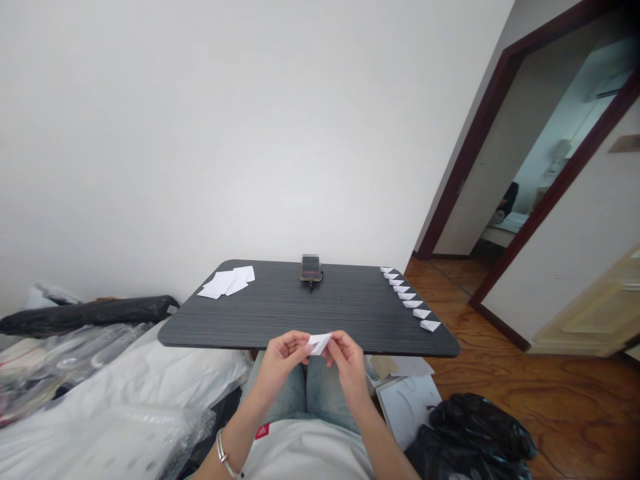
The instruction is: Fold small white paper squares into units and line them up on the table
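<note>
Head camera view, looking down over the lap: a small folded white paper piece (319, 343) is held in the air just in front of the near edge of the bench (280, 320), above the person's jeans. The left hand (283, 357) and right hand (347, 360) meet on it. The fingers (303, 346) of the left pinch one end and those of the right pinch the other, with the thumbs pressed on top. The piece already shows a pointed, creased shape, so the fold looks partly made.

Along the right edge of the dark wood-grain bench runs a row of folded paper pieces (410, 297), each apart from the next, which appear finished. At the far left corner lies a loose fan of flat white paper sheets (227, 282), not yet folded. Judging by these, the work is well under way with several sheets left. A phone (311, 268) stands propped at the back, in the middle.

A bracelet (223, 455) circles the left wrist. Clear plastic wrapping (100, 400) is heaped to the left, and a black bag (475, 433) sits on the wooden floor (550, 400) to the right, near an open doorway (530, 193).
</note>
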